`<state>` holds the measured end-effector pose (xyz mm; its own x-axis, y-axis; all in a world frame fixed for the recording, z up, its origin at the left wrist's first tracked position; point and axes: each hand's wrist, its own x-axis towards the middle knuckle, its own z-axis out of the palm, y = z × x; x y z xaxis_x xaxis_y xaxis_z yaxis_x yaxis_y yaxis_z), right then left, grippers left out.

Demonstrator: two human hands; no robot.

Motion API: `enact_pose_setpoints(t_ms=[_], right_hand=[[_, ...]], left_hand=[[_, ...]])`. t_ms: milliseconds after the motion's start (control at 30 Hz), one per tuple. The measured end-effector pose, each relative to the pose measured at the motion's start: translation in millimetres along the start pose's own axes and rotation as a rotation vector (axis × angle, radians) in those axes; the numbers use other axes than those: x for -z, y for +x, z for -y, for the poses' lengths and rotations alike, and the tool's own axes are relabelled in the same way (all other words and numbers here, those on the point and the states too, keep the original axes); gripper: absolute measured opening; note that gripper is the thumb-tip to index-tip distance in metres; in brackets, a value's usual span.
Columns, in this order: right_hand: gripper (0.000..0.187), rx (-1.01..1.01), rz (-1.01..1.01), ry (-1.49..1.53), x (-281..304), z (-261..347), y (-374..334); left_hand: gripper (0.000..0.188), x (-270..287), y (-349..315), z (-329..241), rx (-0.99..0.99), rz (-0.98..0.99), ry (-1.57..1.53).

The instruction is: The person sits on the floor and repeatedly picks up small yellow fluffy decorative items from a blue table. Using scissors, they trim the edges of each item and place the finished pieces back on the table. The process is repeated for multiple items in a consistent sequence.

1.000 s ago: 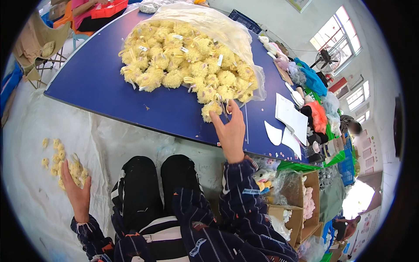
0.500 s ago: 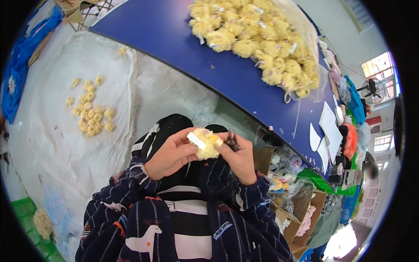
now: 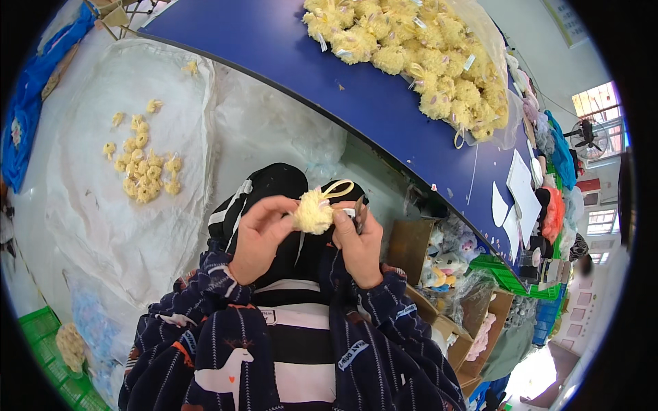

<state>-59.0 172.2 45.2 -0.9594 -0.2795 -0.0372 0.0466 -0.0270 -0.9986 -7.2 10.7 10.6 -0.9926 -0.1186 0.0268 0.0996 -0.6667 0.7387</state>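
Above my lap is a small fluffy yellow plush pendant (image 3: 314,214), with a thin yellow ribbon loop (image 3: 340,187) standing up from it. My left hand (image 3: 260,236) is closed and pinches its left side between thumb and fingers. At its right side my right hand (image 3: 360,248) is closed too, its thumb against the fluff and a small white label (image 3: 349,213) by the fingertips. A dark metal tool (image 3: 360,209), perhaps thread snips, also sits in the right fingers; most of it is hidden.
A large pile of similar yellow plush pieces (image 3: 439,75) lies on the blue table (image 3: 274,65) ahead. Several small yellow pieces (image 3: 142,181) lie on a white sheet (image 3: 89,233) at left. Cardboard boxes (image 3: 411,257) and a green crate (image 3: 504,274) stand at right.
The plush pendant has been turned: its ribbon loop now stands up, and the white label has gone from the left fingers' side to the right. Both hands have shifted slightly.
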Motion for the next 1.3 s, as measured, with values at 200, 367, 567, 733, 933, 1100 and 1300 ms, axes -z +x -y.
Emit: enact_pose_setpoints(t_ms=[200,367,567,733,933,1100,1300], right_hand=[[0.017,-0.268,0.187,0.324,3.9,-5.2,-0.6],[0.011,0.070,0.139,-0.159,-3.2,7.4,-2.3],[0.010,0.124,0.085,-0.185,-3.9,2.8,-4.2],[0.014,-0.018,0.099,0.009,-4.0,1.6,-7.4],[0.016,-0.280,0.055,0.227,-2.4,-9.7,-2.6],[0.022,-0.346,0.226,0.171,22.4,-4.1,-10.5],[0.017,0.011,0.289,-0.035,13.2,-11.6,-17.8]], left_hand=[[0.045,13.9,3.7,0.6,0.497,0.183,-0.536],[0.048,13.5,2.2,2.4,0.555,0.107,-0.765],[0.043,6.9,-3.9,3.1,0.410,0.190,-0.332],[0.039,3.5,-5.0,-9.3,0.073,0.369,0.250],[0.028,6.5,-2.0,-17.0,-0.372,0.371,0.826],[0.027,8.4,-3.7,-9.7,-0.487,0.271,0.879],[0.031,3.5,-6.0,-8.6,-0.464,0.253,0.874]])
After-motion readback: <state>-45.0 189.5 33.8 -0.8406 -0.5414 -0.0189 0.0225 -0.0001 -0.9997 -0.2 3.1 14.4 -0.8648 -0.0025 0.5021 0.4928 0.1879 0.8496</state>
